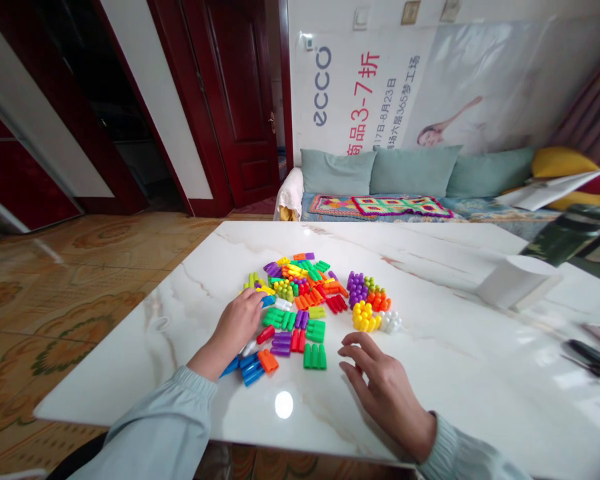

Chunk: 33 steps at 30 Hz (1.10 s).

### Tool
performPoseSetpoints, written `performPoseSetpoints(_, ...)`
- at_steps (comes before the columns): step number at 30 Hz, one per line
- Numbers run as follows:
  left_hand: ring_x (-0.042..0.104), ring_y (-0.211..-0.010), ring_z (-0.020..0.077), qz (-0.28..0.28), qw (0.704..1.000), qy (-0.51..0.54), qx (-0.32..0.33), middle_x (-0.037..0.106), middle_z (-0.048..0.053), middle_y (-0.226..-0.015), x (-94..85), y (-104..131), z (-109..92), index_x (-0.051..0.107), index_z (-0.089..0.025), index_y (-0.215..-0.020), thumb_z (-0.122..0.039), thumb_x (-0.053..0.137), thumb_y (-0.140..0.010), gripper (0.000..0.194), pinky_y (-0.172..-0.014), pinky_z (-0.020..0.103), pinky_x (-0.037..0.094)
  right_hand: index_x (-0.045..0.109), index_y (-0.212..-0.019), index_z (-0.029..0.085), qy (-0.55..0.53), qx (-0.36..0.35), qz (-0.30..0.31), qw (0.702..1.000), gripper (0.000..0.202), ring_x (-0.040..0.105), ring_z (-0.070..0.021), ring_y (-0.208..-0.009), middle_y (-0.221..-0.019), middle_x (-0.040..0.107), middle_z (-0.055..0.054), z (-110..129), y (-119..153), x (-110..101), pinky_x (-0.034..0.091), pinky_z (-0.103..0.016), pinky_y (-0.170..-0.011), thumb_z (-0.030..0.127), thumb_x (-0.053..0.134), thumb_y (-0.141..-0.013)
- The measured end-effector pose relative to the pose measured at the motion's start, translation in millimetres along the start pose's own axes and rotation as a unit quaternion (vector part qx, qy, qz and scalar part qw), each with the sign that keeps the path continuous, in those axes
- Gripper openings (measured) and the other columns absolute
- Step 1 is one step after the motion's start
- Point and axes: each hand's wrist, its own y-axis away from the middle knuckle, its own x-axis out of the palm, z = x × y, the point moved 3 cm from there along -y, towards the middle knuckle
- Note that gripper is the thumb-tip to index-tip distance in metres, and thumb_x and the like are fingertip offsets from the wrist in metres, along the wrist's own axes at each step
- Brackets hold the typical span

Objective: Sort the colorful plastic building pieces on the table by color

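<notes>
A loose pile of colourful plastic toy blocks (314,332), shaped like joined rounded pegs, lies on the white marble-patterned table (430,407). At the pile's left edge, my left hand (240,319) has its fingers bent and together at a blue block (269,301); the thumb side is partly hidden. My right hand (383,383) hovers over the table with fingers curved and apart, holding nothing. A green block (315,357) lies to its left. Beyond it stand groups of purple blocks (357,288), yellow blocks (365,317), orange blocks (379,301) and clear white blocks (391,322).
At the table's right are a white box-like object (519,281), a dark green flask (570,233) with a handle, and dark-handled scissors (591,357). Behind the table is a sofa with pale green cushions (415,170). A dark red door (243,100) stands at the back left.
</notes>
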Motion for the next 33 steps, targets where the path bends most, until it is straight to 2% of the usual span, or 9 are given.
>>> performPoseSetpoints(2, 0.067, -0.097, 0.0253, -0.020, 0.987, 0.156, -0.034, 0.067, 0.014, -0.111, -1.2, 5, -11, 0.066, -0.013, -0.113, -0.021, 0.048, -0.090, 0.030, -0.090, 0.039, 0.053, 0.058, -0.106, 0.021, -0.056, 0.023, -0.012, 0.998, 0.017, 0.061, -0.0120, -0.065, -0.108, 0.062, -0.007, 1, -1, 1, 0.050, -0.028, -0.065, 0.020, 0.048, -0.092)
performPoseSetpoints(3, 0.069, -0.088, 0.0240, -0.004, 0.963, 0.263, -0.062, 0.069, 0.013, -0.107, 1.9, 9, -19, 0.065, -0.013, -0.113, -0.026, 0.052, -0.089, 0.031, -0.083, 0.038, 0.056, 0.057, -0.108, 0.021, -0.091, 0.040, -0.019, 0.995, 0.018, 0.059, -0.0114, -0.064, -0.106, 0.062, -0.007, 1, -2, 1, 0.050, -0.027, -0.064, 0.021, 0.051, -0.092)
performPoseSetpoints(4, 0.070, -0.078, 0.0223, 0.032, 0.924, 0.368, -0.097, 0.071, 0.011, -0.101, 7.6, 16, -29, 0.064, -0.013, -0.114, -0.031, 0.056, -0.087, 0.033, -0.076, 0.037, 0.057, 0.056, -0.111, 0.021, -0.128, 0.057, -0.025, 0.990, 0.021, 0.058, -0.0107, -0.062, -0.105, 0.062, -0.006, 2, -3, 2, 0.050, -0.026, -0.062, 0.023, 0.054, -0.091)
performPoseSetpoints(6, 0.071, -0.075, 0.0209, 0.126, 0.844, 0.505, -0.129, 0.071, 0.009, -0.097, 21.5, 32, -54, 0.063, -0.014, -0.114, -0.037, 0.064, -0.083, 0.038, -0.075, 0.036, 0.058, 0.055, -0.116, 0.021, -0.201, 0.089, -0.031, 0.975, 0.029, 0.055, -0.0099, -0.060, -0.103, 0.063, -0.005, 2, -5, 4, 0.048, -0.024, -0.058, 0.028, 0.059, -0.089)
performPoseSetpoints(8, 0.070, -0.079, 0.0211, 0.174, 0.792, 0.569, -0.134, 0.071, 0.009, -0.095, 33.3, 47, -76, 0.063, -0.014, -0.109, -0.040, 0.071, -0.078, 0.041, -0.076, 0.034, 0.057, 0.056, -0.117, 0.020, -0.252, 0.110, -0.032, 0.961, 0.034, 0.052, -0.0097, -0.058, -0.097, 0.065, -0.004, 2, -7, 7, 0.047, -0.023, -0.055, 0.032, 0.063, -0.086)
performPoseSetpoints(11, 0.069, -0.085, 0.0222, 0.214, 0.761, 0.598, -0.128, 0.070, 0.009, -0.095, 47.0, 63, -92, 0.063, -0.014, -0.102, -0.041, 0.076, -0.075, 0.041, -0.080, 0.036, 0.057, 0.064, -0.103, 0.018, -0.275, 0.124, -0.029, 0.953, 0.024, 0.053, -0.0116, -0.060, -0.080, 0.065, -0.002, 1, -8, 8, 0.045, -0.024, -0.056, 0.035, 0.065, -0.086)
performPoseSetpoints(16, 0.069, -0.083, 0.0211, 0.221, 0.757, 0.599, -0.138, 0.068, 0.007, -0.093, 57.3, 67, -89, 0.061, -0.015, -0.099, -0.042, 0.079, -0.071, 0.043, -0.084, 0.041, 0.056, 0.068, -0.092, 0.018, -0.281, 0.134, -0.014, 0.950, 0.019, 0.056, -0.0135, -0.062, -0.074, 0.066, -0.002, 1, -6, 8, 0.046, -0.025, -0.059, 0.035, 0.067, -0.083)
performPoseSetpoints(26, 0.068, -0.085, 0.0217, 0.214, 0.760, 0.599, -0.136, 0.069, 0.007, -0.089, 54.6, 65, -89, 0.062, -0.014, -0.101, -0.040, 0.076, -0.073, 0.040, -0.085, 0.039, 0.055, 0.065, -0.092, 0.018, -0.241, 0.140, -0.013, 0.960, 0.016, 0.053, -0.0133, -0.061, -0.070, 0.061, 0.001, 4, -6, 7, 0.044, -0.025, -0.058, 0.031, 0.065, -0.083)
performPoseSetpoints(33, 0.069, -0.089, 0.0237, 0.241, 0.813, 0.517, -0.121, 0.072, 0.009, -0.092, 63.5, 68, -82, 0.066, -0.014, -0.101, -0.026, 0.070, -0.074, 0.030, -0.083, 0.036, 0.053, 0.065, -0.085, 0.020, -0.151, 0.128, 0.042, 0.979, 0.005, 0.061, -0.0171, -0.075, -0.081, 0.067, -0.002, -5, 1, 1, 0.048, -0.030, -0.073, 0.024, 0.062, -0.083)
